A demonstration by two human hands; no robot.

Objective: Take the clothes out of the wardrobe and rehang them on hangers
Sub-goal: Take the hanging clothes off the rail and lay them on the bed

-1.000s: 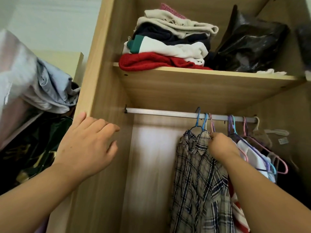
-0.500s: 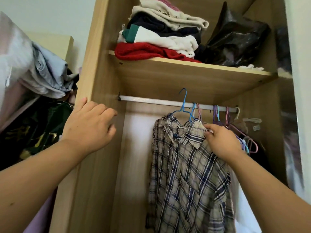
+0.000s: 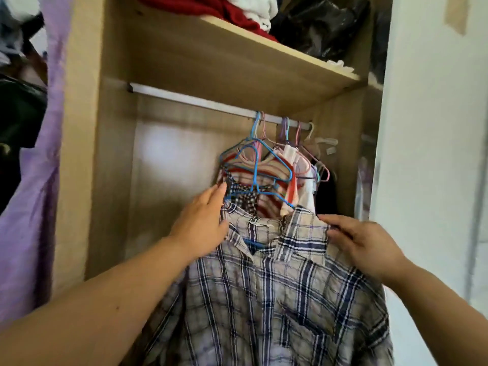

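**Grip points for plaid shirt**

Holding plaid shirt before the wardrobe, hanging beneath both sets of fingers. Right hand fingers curling over the shoulder, grasping cloth. Left hand fingers lying straight against the collar; grip impossible to tell. Treating fabric as light, limp; taking hold at both shoulders.

Hidden inside the plaid shirt: the blue hanger, except a short piece at the collar. Cut off by the edges: its hem, and the folded clothes above it. Blurred at its shoulders: left hand and right hand, grip unclear.
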